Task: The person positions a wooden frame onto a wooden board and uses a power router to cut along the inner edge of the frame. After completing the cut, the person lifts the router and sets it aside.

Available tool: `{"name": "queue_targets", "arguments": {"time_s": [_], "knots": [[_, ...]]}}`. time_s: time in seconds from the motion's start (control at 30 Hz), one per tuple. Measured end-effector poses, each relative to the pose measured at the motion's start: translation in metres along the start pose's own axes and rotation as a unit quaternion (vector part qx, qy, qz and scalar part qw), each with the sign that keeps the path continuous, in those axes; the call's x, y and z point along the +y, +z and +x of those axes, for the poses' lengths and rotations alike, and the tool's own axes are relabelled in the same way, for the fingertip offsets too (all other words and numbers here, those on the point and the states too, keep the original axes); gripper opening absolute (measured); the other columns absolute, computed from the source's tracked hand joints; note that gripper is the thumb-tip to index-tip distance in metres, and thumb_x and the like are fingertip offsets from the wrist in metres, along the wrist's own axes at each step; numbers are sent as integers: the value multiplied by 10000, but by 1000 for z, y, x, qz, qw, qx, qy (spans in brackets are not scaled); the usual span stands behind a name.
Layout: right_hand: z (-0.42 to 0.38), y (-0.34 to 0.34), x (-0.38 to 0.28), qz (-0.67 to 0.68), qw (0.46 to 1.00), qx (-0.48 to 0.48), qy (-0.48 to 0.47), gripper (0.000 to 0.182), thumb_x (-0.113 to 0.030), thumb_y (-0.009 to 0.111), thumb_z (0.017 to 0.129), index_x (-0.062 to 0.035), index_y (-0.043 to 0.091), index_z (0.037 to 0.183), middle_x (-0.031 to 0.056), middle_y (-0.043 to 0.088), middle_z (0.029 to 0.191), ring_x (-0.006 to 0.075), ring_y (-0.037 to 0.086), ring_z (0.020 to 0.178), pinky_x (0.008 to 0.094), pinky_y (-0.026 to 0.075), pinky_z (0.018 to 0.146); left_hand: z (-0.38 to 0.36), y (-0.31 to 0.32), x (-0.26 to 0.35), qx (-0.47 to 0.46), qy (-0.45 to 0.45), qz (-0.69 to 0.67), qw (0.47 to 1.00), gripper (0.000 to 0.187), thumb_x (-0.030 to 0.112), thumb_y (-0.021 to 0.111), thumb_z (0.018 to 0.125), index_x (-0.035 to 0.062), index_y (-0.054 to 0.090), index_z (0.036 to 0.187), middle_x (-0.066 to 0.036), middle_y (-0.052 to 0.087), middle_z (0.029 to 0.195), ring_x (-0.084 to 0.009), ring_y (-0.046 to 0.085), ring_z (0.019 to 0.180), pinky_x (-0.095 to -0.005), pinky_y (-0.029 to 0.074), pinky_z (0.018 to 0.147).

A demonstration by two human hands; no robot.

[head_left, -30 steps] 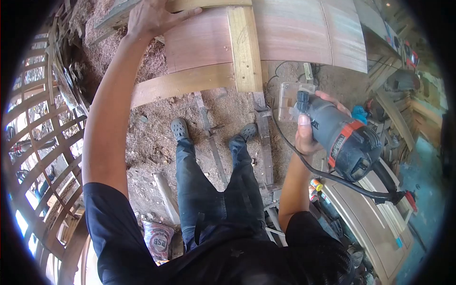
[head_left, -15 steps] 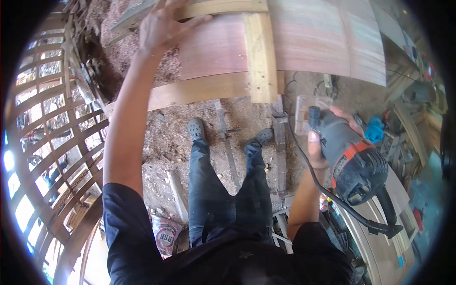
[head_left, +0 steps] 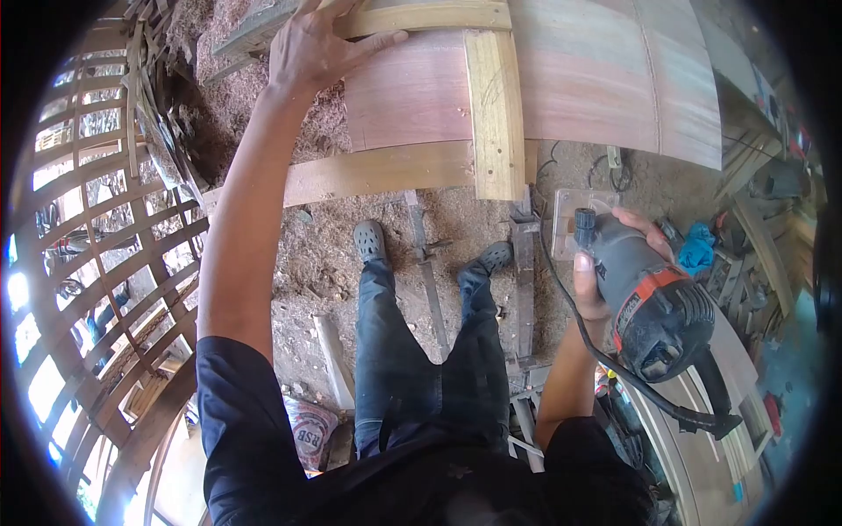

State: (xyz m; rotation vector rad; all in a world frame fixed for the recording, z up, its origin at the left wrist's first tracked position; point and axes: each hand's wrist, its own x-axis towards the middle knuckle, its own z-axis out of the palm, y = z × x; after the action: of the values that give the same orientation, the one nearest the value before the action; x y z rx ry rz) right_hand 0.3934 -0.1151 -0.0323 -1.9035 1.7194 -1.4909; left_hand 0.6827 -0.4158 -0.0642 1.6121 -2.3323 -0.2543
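Note:
My left hand point(head_left: 307, 54) is at the top, over the left end of a wooden strip point(head_left: 430, 17), its thumb stretched along the lower side and its fingertips partly cut off by the view. A second strip with screw heads point(head_left: 495, 118) is joined crosswise to it, forming a wooden guide on a reddish wood panel point(head_left: 408, 92). My right hand point(head_left: 592, 289) grips a router point(head_left: 645, 280) with a grey body, an orange band and a clear base plate point(head_left: 574, 206). The router is tipped on its side, off the panel, its cable trailing.
A pale board point(head_left: 377, 175) runs beneath the panel's near edge. Sawdust and shavings cover the ground around my feet point(head_left: 369, 241). A slatted wooden screen point(head_left: 114, 237) is on the left, a printed sack point(head_left: 309, 431) below, and a blue cloth point(head_left: 695, 248) with wood scraps on the right.
The whole view has shifted slightly, with things appearing a little further right and down. My left hand stays on the strip and my right hand still holds the router.

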Motion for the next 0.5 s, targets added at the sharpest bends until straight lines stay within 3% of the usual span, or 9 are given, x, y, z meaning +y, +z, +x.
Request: {"name": "queue_targets", "arguments": {"time_s": [0.13, 0.27, 0.33, 0.4, 0.5], "knots": [[1, 5, -1, 28, 1000, 5, 7, 818, -143, 843, 796, -68, 356, 1449, 213, 601, 1293, 341, 614, 1210, 489, 519, 1041, -1, 5, -4, 6, -8, 10, 1000, 902, 628, 844, 774, 192, 579, 1519, -178, 475, 1607, -374, 551, 1403, -487, 466, 1163], [13, -5, 3, -74, 991, -100, -40, 833, -129, 842, 784, -55, 346, 1449, 201, 614, 1286, 311, 653, 1130, 450, 524, 1021, -1, -2, 6, -24, -40, -21, 999, 909, 628, 838, 778, 182, 572, 1523, -180, 465, 1617, -367, 524, 1432, -471, 446, 1183], [4, 15, 12, -7, 999, 29, 13, 846, -156, 847, 780, -59, 334, 1446, 208, 615, 1280, 309, 669, 1086, 451, 534, 994, -1, 0, 3, -12, -27, 4, 1000, 901, 605, 845, 781, 168, 574, 1521, -184, 456, 1624, -357, 513, 1445, -457, 444, 1185], [10, 25, 25, 23, 999, 37, -3, 851, -171, 849, 777, -62, 326, 1439, 213, 612, 1268, 311, 666, 1087, 442, 542, 973, 0, 3, 0, -4, -20, 2, 1000, 898, 597, 848, 781, 162, 577, 1518, -183, 466, 1618, -353, 510, 1448, -451, 440, 1189], [18, 50, 23, 95, 989, 111, 31, 798, -76, 775, 757, 6, 375, 1443, 250, 622, 1249, 360, 630, 1123, 501, 525, 1004, 0, 4, -3, 7, -12, -20, 1000, 899, 585, 855, 778, 157, 576, 1518, -185, 488, 1602, -351, 513, 1446, -444, 434, 1193]]}}
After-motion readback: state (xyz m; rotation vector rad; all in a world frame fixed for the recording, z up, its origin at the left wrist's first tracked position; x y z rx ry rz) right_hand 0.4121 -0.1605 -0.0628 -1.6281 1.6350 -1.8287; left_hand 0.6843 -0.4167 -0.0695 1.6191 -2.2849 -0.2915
